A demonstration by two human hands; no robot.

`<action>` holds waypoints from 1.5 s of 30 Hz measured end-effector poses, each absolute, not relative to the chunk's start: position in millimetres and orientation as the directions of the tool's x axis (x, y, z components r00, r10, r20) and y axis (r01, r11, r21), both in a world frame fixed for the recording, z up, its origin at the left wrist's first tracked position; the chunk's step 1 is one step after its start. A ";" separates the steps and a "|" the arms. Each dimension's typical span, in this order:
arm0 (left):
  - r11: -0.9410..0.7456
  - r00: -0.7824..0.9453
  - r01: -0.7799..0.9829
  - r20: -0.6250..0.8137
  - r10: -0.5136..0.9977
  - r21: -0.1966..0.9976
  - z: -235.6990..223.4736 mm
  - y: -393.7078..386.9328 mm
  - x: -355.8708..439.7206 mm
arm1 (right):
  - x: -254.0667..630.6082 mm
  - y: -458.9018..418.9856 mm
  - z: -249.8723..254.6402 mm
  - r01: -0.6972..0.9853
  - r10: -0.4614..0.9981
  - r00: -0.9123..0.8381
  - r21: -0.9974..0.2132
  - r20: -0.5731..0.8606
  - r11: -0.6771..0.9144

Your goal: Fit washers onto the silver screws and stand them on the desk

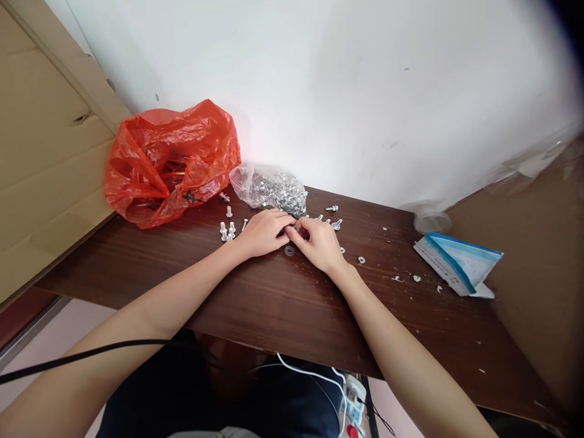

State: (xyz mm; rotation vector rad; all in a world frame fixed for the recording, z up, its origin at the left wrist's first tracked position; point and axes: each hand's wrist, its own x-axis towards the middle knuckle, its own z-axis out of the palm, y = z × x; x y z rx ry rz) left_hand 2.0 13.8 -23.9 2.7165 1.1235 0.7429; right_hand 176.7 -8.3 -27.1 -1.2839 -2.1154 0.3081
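Observation:
My left hand (pixel 268 232) and my right hand (pixel 319 244) meet over the dark wooden table, fingertips nearly touching. Both are closed in a pinch, and whatever is between the fingers is hidden. Just below the fingertips lies a flat washer (pixel 289 250). Left of my left hand stand several bolts (pixel 223 232), with another bolt (pixel 229 212) behind them. Beyond my right hand are loose bolts (pixel 337 224) and a bolt with a nut or washer on it (pixel 332 208). A nut (pixel 361 260) lies to its right. Behind my hands rests a clear bag full of metal hardware (pixel 274 190).
A red plastic bag (pixel 173 161) stands at the back left beside a cardboard panel (pixel 50 134). To the right are a blue-and-white packet (pixel 456 261), a clear round container (pixel 432 220) and small scraps (pixel 417 278). A power strip (pixel 353 404) with cables hangs below the table edge.

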 end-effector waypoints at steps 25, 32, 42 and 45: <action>-0.725 0.592 0.634 0.434 0.679 0.269 -24.8 13.9 2.5 | 176.9 -7.9 -27.7 0.745 0.853 -0.334 -0.442 0.401 0.499; -0.715 0.587 0.643 0.424 0.690 0.273 -21.7 12.1 3.1 | 176.8 -7.4 -28.5 0.749 0.855 -0.332 -0.439 0.399 0.496; -0.716 0.590 0.638 0.418 0.691 0.284 -25.4 13.8 2.9 | 177.3 -8.5 -25.8 0.739 0.854 -0.321 -0.456 0.410 0.497; -0.712 0.591 0.643 0.408 0.696 0.284 -23.9 13.1 3.1 | 177.0 -9.1 -24.4 0.730 0.862 -0.320 -0.477 0.393 0.489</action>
